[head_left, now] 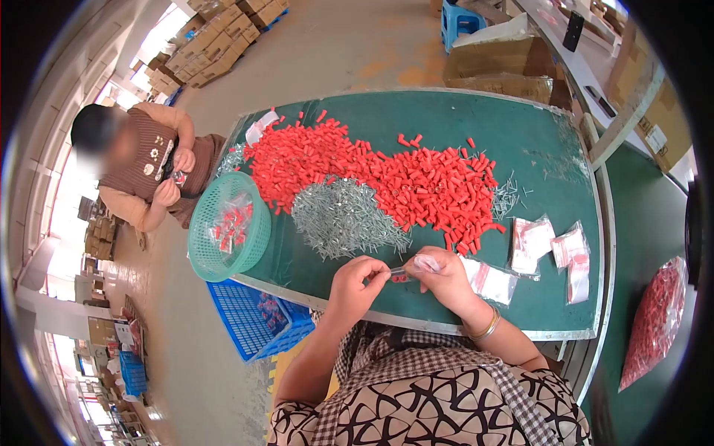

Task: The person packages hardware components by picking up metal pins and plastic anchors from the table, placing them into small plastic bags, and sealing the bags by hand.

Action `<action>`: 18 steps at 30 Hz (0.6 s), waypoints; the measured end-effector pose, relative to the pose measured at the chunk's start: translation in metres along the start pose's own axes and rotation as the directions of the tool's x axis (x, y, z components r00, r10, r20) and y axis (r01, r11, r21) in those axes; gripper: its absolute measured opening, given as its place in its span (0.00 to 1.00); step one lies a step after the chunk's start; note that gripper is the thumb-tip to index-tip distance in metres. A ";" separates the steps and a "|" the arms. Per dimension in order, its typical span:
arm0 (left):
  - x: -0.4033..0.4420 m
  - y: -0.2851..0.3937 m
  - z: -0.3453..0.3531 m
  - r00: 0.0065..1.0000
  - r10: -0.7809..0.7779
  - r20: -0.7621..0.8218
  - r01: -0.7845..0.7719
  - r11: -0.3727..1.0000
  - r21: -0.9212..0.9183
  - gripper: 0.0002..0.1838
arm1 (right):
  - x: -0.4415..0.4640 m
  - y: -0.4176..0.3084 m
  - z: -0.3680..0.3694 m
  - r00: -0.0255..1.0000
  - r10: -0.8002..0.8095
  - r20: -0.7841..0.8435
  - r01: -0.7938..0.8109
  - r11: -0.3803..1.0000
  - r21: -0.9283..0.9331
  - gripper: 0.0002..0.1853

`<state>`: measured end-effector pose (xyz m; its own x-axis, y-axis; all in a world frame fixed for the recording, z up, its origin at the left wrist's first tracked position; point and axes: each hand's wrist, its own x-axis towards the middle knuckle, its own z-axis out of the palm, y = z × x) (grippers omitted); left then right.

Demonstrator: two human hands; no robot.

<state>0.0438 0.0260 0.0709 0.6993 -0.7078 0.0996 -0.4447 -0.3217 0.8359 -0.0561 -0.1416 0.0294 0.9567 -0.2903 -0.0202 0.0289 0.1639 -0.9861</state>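
Over the near edge of the green table [543, 134], both hands grip a small clear plastic bag [399, 275] with a few red pieces showing inside. My left hand [355, 288] pinches one edge of it between thumb and finger. Closed round the other end, where crumpled film shows, is my right hand [440, 276]. Just beyond the hands lies a heap of grey metal screws or nails [346, 219]. A long pile of small red plastic pieces [439, 186] spreads behind it. Flat packs of clear bags [491, 282] lie right of my right hand.
A green basket [256, 249] with filled bags stands at the table's left edge, above a blue crate [256, 320]. Across the left end sits a co-worker [152, 163], handling something small. More bag packs [532, 241] and a large bag of red pieces [654, 323] are at right.
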 end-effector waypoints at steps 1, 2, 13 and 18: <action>-0.001 -0.001 -0.001 1.000 0.004 0.017 -0.004 1.000 -0.014 0.03 | 0.000 -0.001 0.000 1.000 -0.001 0.018 0.002 1.000 -0.011 0.04; -0.003 -0.002 -0.003 1.000 0.006 0.027 -0.006 1.000 -0.021 0.04 | -0.001 0.001 0.001 1.000 0.014 0.023 -0.015 0.999 0.031 0.04; -0.017 -0.033 -0.123 0.587 -0.463 -0.664 -0.272 0.660 -0.700 0.13 | 0.001 0.007 0.000 0.947 0.251 0.202 -0.312 0.867 0.388 0.07; -0.018 -0.039 -0.052 0.908 -0.226 -0.353 0.034 0.879 -0.476 0.12 | 0.002 0.006 0.003 0.913 0.311 0.265 -0.386 0.870 0.308 0.10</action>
<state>0.0783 0.0840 0.0644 0.9330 -0.3477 0.0923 -0.1011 -0.0072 0.9949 -0.0531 -0.1379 0.0239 0.9591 0.0360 -0.2809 -0.2544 0.5453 -0.7987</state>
